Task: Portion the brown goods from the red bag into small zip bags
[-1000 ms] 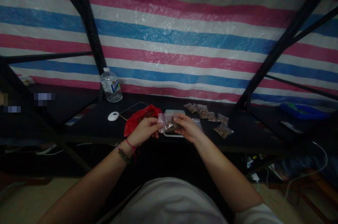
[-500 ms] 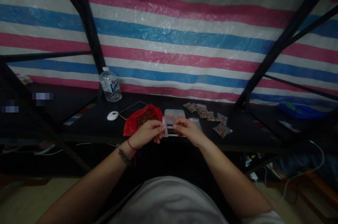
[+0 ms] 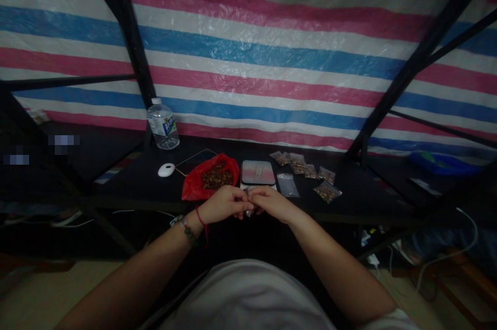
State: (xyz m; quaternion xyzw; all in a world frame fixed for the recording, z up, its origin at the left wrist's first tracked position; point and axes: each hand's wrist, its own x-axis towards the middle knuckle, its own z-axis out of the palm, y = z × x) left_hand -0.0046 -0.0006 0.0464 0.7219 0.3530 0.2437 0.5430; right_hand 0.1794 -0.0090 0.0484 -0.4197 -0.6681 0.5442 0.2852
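Both hands meet at the front edge of the black table, just before a small scale. My left hand and my right hand are closed on a small clear plastic bag between them; its contents are mostly hidden by the fingers. Left of the scale lies an open red bag of brown pieces. A flat clear bag rests to the scale's right. Farther right are several filled small bags holding brown pieces.
A clear bottle stands at the back left of the table. Near it are a white oval object and a dark flat thing. Black metal posts frame both sides. A blue tray sits at the far right.
Both hands have come together and moved slightly down toward me, uncovering the scale and the flat clear bag. The small bag has moved down with them.
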